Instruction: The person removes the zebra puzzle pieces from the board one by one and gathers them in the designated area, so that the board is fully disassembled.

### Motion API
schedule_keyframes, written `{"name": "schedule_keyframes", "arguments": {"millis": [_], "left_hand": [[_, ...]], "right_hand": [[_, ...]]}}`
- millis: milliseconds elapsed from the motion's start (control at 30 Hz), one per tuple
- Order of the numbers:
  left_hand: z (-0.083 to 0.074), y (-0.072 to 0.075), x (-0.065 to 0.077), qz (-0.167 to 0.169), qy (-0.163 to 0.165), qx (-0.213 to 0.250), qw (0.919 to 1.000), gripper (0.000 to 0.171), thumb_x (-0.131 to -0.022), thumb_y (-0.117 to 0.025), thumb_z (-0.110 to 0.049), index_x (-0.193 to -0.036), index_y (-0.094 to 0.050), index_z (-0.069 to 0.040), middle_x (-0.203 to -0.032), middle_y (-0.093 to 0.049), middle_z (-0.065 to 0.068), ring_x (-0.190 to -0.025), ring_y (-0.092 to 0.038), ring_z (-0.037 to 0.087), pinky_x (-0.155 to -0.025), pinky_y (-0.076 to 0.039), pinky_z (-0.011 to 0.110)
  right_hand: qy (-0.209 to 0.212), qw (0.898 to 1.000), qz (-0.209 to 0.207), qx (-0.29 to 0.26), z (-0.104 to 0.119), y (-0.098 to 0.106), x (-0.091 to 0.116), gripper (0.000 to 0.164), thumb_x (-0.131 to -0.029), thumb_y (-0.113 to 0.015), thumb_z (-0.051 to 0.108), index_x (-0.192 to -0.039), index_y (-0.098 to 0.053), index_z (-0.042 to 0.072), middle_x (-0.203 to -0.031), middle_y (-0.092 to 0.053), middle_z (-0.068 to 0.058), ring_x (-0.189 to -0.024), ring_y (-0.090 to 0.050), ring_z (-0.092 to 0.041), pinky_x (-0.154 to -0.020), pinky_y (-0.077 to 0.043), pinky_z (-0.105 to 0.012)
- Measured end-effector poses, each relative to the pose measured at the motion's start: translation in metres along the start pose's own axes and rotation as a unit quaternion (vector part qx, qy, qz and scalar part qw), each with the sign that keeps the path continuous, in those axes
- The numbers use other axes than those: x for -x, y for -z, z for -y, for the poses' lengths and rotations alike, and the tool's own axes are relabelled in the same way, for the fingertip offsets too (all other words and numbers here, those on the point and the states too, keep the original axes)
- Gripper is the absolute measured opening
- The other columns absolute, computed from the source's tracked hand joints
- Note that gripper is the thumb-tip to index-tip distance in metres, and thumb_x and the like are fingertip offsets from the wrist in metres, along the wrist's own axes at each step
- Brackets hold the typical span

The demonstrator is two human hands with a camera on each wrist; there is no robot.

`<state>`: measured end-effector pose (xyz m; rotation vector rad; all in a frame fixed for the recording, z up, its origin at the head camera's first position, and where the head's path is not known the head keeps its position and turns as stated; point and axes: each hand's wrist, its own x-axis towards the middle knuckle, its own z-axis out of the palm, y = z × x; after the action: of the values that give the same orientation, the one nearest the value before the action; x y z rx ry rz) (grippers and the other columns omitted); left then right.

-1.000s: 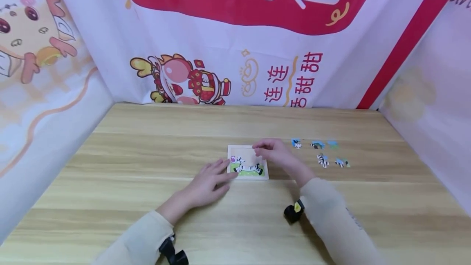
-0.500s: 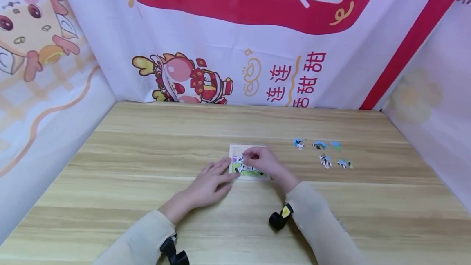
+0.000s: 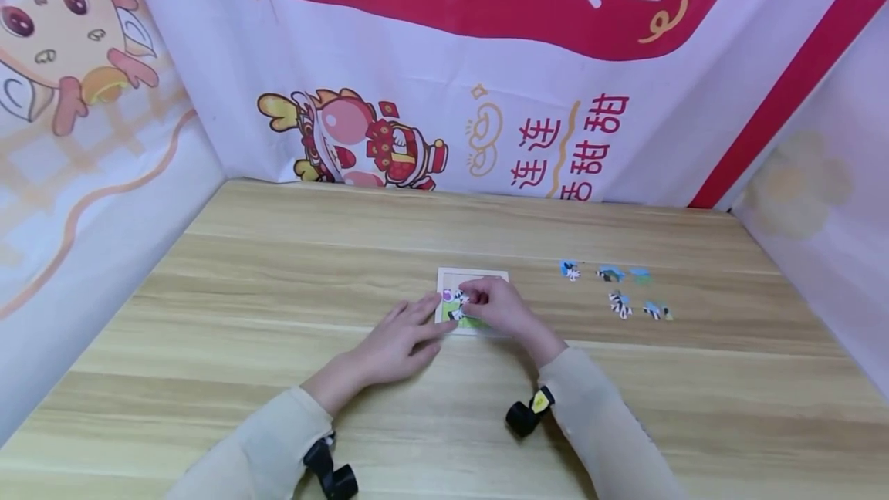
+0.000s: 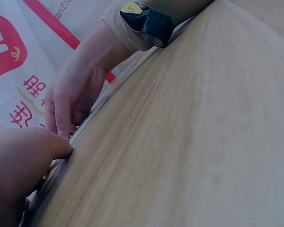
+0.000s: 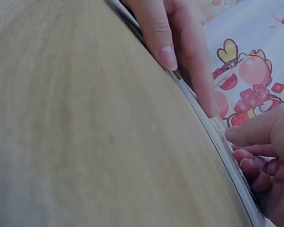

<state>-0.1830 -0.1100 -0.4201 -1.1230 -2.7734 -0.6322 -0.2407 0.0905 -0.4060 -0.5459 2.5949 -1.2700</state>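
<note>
A small white-framed puzzle tray (image 3: 472, 270) lies mid-table with part of a zebra picture on green in it. My left hand (image 3: 401, 339) steadies its left side, fingers fairly straight, with the fingertips and thumb on the frame's edge. Over the tray's right half, my right hand (image 3: 503, 309) has thumb and fingers bent together in a pinch at the zebra picture; the puzzle piece there is mostly hidden by them. In the right wrist view the right hand (image 5: 274, 161) sits low at the tray, close to the left hand (image 5: 180, 42).
Loose puzzle pieces lie to the right: a blue and striped piece (image 3: 571, 270), a dark and blue piece (image 3: 610, 274), a striped piece (image 3: 620, 305) and others. A printed curtain (image 3: 389, 52) stands behind the wooden table (image 3: 312, 253).
My right hand has moved left and slightly down from the tray's upper right corner onto the zebra picture. The left hand stays on the frame. The head view has shifted slightly.
</note>
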Motion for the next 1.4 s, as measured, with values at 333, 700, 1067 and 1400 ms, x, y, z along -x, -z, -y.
{"name": "schedule_keyframes", "arguments": {"millis": [333, 700, 1067, 1400], "left_hand": [[-0.0003, 0.0014, -0.0015, 0.006, 0.016, 0.021, 0.9996, 0.038, -0.087, -0.049, -0.027, -0.124, -0.048, -0.021, -0.138, -0.022, 0.014, -0.126, -0.019, 0.025, -0.098, -0.013, 0.049], [0.0001, 0.0019, -0.0021, 0.015, 0.028, 0.036, 0.9988, 0.038, -0.087, -0.049, -0.027, -0.125, -0.047, -0.022, -0.139, -0.021, 0.012, -0.126, -0.018, 0.023, -0.099, -0.011, 0.048], [0.0000, 0.0010, -0.0029, 0.014, 0.028, 0.039, 0.9987, 0.038, -0.087, -0.049, -0.026, -0.124, -0.048, -0.020, -0.139, -0.021, 0.012, -0.126, -0.018, 0.024, -0.099, -0.011, 0.049], [0.0001, 0.0009, -0.0033, 0.008, 0.025, 0.047, 0.9985, 0.038, -0.086, -0.050, -0.025, -0.123, -0.049, -0.019, -0.138, -0.022, 0.013, -0.126, -0.019, 0.025, -0.099, -0.010, 0.049]], "right_hand": [[-0.022, 0.999, -0.021, 0.010, 0.0045, -0.0039, -0.0025, 0.027, -0.073, -0.066, 0.007, -0.100, -0.061, 0.005, -0.072, -0.051, -0.002, -0.067, -0.047, -0.016, -0.061, -0.042, -0.026], [-0.047, 0.998, -0.036, 0.012, 0.0031, -0.0064, -0.0058, 0.023, -0.072, -0.067, 0.008, -0.095, -0.061, 0.008, -0.073, -0.051, -0.003, -0.068, -0.047, -0.016, -0.062, -0.042, -0.027], [-0.038, 0.997, -0.063, -0.025, 0.0015, -0.0078, -0.0050, 0.020, -0.075, -0.062, 0.003, -0.093, -0.060, 0.011, -0.081, -0.055, 0.000, -0.075, -0.050, -0.017, -0.068, -0.043, -0.029], [-0.013, 0.996, -0.074, -0.048, -0.0004, -0.0077, -0.0047, 0.020, -0.075, -0.061, 0.000, -0.092, -0.059, 0.011, -0.077, -0.056, -0.001, -0.071, -0.049, -0.017, -0.064, -0.042, -0.028]]}}
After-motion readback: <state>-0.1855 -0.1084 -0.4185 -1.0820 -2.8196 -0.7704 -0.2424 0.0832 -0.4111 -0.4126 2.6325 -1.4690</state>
